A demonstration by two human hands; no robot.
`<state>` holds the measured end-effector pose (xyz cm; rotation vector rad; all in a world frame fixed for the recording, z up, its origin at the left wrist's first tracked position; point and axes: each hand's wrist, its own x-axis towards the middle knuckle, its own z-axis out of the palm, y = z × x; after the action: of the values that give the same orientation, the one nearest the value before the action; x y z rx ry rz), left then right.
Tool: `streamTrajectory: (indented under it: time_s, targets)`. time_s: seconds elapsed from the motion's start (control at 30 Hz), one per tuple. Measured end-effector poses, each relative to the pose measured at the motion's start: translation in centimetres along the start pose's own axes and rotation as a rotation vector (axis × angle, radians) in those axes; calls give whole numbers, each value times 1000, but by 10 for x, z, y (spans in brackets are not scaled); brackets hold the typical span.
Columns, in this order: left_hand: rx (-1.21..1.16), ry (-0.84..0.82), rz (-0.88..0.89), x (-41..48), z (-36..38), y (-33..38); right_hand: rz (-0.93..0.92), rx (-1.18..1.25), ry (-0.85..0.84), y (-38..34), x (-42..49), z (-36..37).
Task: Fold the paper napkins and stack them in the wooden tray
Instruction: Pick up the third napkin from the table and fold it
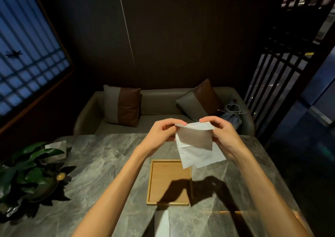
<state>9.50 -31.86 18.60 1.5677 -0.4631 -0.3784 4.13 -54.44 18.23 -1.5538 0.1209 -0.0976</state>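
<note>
White paper napkin (196, 147) hangs in the air above the wooden tray's (152, 182) far edge, pinched at its top corners by left hand (159, 137) and right hand (222, 137). Match the corners squarely before creasing, then lay it flat inside.

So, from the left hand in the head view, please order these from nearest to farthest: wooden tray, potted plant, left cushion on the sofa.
From the left hand:
1. Wooden tray, on the table just below it.
2. Left cushion, on the sofa behind.
3. Potted plant, at the table's far left edge.

Restaurant booth: marble table (101, 157), cushioned sofa (155, 106), lattice screen (275, 84).
</note>
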Motion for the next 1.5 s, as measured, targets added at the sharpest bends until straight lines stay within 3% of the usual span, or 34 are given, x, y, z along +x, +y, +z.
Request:
streamTrajectory:
  time_s: [0.13, 0.23, 0.3, 0.5, 0.6, 0.7, 0.83, 0.93, 1.03, 1.17, 1.5]
  targets:
    - [-119, -33, -74, 0, 0, 1, -63, 13, 68, -1, 4, 1]
    - [-49, -70, -163, -1, 4, -2, -133, -8, 78, -7, 5, 1]
    - [-3, -56, -156, 0, 6, -5, -189, -49, 66, -12, 4, -1]
    - [-215, -81, -179, 0, 7, 8, -269, -139, 82, -19, 2, -2]
    - [-189, -73, -201, 0, 8, 12, -282, -161, 83, -19, 2, -3]
    - [-70, -16, -139, 0, 9, 13, -243, -168, 81, -19, 3, -3]
    - [-51, 48, -102, 2, 9, 9, 99, 157, -96, -13, 5, -7]
    - [-38, 95, -76, 2, 8, 6, 237, 92, -192, -8, -1, -6]
    - [-31, 93, -72, 0, 5, 6, 174, -48, -191, 1, -5, -3]
    - [-20, 18, -126, -4, 6, 3, 151, 9, -88, 4, -5, 0]
    - [-24, 84, -17, -10, 6, 6, 83, 73, -17, -1, -6, 8]
